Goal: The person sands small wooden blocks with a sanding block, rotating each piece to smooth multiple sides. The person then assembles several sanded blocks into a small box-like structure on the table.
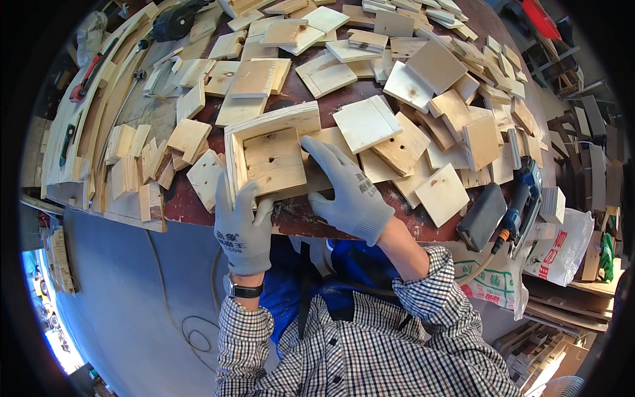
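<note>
A small wooden box [281, 119], with raised walls at its left and far sides, is at the near edge of the table. A square wooden board [272, 165] with a dark hole lies inside its walls. My left hand [243, 228], in a grey glove, grips the box's near left corner. My gloved right hand [350, 195] is at the box's right side, thumb and fingers curved around the edge beside the square board. The right palm side and what lies under it are hidden.
Many loose square boards [443, 195] cover the dark red table [185, 202]. A blue power tool [522, 198] with a hose and a dark grey block [483, 217] are near the right edge. Long wooden strips [83, 142] and a red-handled tool [86, 83] lie at the left.
</note>
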The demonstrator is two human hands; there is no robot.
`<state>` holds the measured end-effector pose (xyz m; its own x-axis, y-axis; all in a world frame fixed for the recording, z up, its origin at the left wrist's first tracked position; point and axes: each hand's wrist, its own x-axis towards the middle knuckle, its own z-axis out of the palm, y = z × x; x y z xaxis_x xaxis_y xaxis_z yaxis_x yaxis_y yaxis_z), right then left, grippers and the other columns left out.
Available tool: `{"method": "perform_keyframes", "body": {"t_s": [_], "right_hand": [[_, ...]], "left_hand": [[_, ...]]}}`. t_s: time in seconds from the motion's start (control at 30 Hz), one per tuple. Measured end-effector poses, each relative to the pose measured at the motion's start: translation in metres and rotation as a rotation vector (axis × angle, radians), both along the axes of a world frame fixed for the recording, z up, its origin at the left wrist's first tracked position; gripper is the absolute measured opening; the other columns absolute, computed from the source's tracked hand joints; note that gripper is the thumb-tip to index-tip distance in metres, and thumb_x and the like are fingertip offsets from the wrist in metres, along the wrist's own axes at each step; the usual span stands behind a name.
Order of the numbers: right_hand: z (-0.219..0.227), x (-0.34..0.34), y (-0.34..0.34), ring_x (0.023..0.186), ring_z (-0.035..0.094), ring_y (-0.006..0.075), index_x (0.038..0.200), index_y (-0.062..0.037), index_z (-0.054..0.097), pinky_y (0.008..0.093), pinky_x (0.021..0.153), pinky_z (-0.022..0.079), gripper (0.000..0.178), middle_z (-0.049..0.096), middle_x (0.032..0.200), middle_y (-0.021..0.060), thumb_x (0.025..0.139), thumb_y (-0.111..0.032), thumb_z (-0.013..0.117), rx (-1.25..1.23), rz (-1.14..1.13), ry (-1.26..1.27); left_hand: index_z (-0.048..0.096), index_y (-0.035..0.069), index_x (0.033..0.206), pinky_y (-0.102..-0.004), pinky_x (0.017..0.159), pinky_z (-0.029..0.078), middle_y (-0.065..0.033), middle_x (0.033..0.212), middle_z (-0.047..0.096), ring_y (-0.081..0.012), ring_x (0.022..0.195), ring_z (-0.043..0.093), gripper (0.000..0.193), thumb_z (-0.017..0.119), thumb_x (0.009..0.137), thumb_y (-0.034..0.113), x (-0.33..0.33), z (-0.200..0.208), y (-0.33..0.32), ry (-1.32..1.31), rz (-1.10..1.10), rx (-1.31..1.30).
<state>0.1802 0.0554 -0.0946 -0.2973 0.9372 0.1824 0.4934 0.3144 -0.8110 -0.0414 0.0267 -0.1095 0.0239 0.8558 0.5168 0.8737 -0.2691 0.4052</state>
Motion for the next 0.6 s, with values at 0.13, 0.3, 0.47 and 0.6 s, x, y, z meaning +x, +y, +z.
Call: {"method": "perform_keyframes", "body": {"t_s": [0.13,0.3,0.47,0.6], "right_hand": [[0.002,-0.011,-0.003,0.131,0.060,0.0432,0.163,-0.0117,0.041,0.0507,0.113,0.048,0.084,0.056,0.148,0.0230,0.088,-0.019,0.080,0.090,-0.068,-0.041],[-0.003,-0.021,0.002,0.125,0.063,0.0397,0.157,-0.0213,0.053,0.0497,0.107,0.050,0.075,0.060,0.142,0.0188,0.087,-0.021,0.081,0.156,-0.097,-0.229],[-0.004,-0.015,-0.005,0.119,0.065,0.0384,0.151,-0.0181,0.060,0.0499,0.102,0.051,0.058,0.065,0.136,0.0171,0.094,-0.013,0.073,0.255,-0.085,-0.176],[0.032,0.003,-0.020,0.114,0.071,0.0385,0.143,-0.0047,0.066,0.0457,0.095,0.057,0.045,0.071,0.130,0.0221,0.104,-0.026,0.070,0.294,-0.082,-0.020]], "left_hand": [[0.068,0.013,0.131,-0.0470,0.092,0.063,-0.0238,0.143,0.061,-0.0441,0.115,0.070,0.053,0.084,0.081,0.010,-0.003,-0.007,0.001,0.010,-0.012,0.038],[0.063,0.012,0.145,-0.0482,0.099,0.060,-0.0262,0.144,0.062,-0.0461,0.122,0.068,0.067,0.086,0.083,0.009,-0.003,-0.013,0.001,-0.027,0.000,0.103],[0.062,0.011,0.147,-0.0493,0.106,0.057,-0.0283,0.147,0.062,-0.0467,0.131,0.064,0.069,0.089,0.083,0.010,-0.007,-0.034,0.002,-0.124,-0.011,0.146],[0.059,0.011,0.146,-0.0486,0.103,0.058,-0.0289,0.145,0.063,-0.0449,0.129,0.066,0.064,0.086,0.088,0.016,-0.008,-0.037,0.004,-0.147,-0.045,0.208]]}}
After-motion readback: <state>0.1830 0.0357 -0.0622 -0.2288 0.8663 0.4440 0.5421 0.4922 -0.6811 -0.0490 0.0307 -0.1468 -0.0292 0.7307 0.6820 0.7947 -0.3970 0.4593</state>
